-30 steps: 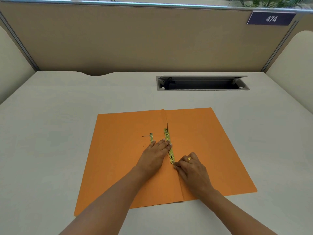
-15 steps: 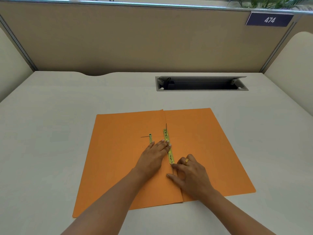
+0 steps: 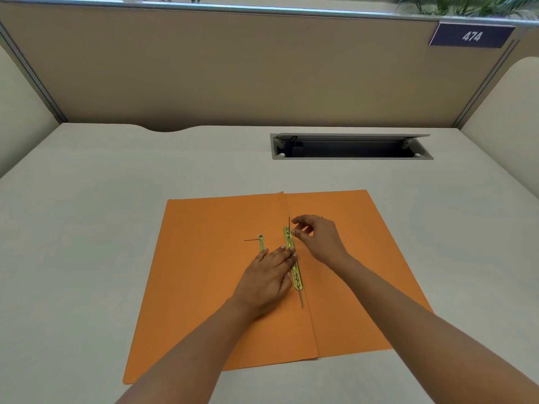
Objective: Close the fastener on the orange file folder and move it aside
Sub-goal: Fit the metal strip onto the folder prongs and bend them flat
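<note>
The orange file folder lies open and flat on the desk. Along its centre crease runs a brass fastener bar. A thin dark prong stands up at the bar's far end, and another prong lies flat past its near end. A second short brass piece with a thin prong lies to the left of the bar. My left hand rests flat on the folder, fingertips touching the bar's middle. My right hand hovers at the bar's far end, thumb and forefinger apart beside the upright prong, holding nothing.
A grey cable slot with its lid raised is set into the pale desk behind the folder. Beige partition walls close the desk at the back and sides. A number plate hangs top right.
My right hand left the near end of the fastener bar and went up to its far end. The near prong now lies flat and uncovered. My left hand stayed in place.
</note>
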The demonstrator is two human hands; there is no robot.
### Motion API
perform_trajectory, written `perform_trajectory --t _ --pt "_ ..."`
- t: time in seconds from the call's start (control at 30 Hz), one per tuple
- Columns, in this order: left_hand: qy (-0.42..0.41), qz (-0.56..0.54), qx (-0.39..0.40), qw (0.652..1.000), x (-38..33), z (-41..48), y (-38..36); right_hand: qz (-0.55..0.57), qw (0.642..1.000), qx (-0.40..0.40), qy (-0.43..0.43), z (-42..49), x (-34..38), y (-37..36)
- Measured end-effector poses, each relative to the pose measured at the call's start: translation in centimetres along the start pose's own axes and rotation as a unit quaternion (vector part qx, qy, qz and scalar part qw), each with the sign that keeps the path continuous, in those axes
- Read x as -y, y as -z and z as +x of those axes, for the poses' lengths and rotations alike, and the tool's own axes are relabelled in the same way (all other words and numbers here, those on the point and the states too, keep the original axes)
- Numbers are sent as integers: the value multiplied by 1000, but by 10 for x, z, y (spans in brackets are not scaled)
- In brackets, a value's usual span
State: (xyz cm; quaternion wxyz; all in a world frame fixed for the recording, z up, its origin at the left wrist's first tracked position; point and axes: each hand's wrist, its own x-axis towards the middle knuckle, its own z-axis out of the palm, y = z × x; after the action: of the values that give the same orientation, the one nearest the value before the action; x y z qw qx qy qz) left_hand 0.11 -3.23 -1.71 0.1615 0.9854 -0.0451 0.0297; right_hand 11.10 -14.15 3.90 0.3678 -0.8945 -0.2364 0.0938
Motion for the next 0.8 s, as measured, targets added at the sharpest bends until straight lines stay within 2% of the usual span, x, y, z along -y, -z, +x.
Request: perform_trajectory --t 0.5,0.8 --pt "-8 -25 -12 1000 -3 -1 4 -137 985 107 13 52 -8 4" --pt "-3 -21 2 1000 -1 0 3 -194 972 118 58 62 3 -2"
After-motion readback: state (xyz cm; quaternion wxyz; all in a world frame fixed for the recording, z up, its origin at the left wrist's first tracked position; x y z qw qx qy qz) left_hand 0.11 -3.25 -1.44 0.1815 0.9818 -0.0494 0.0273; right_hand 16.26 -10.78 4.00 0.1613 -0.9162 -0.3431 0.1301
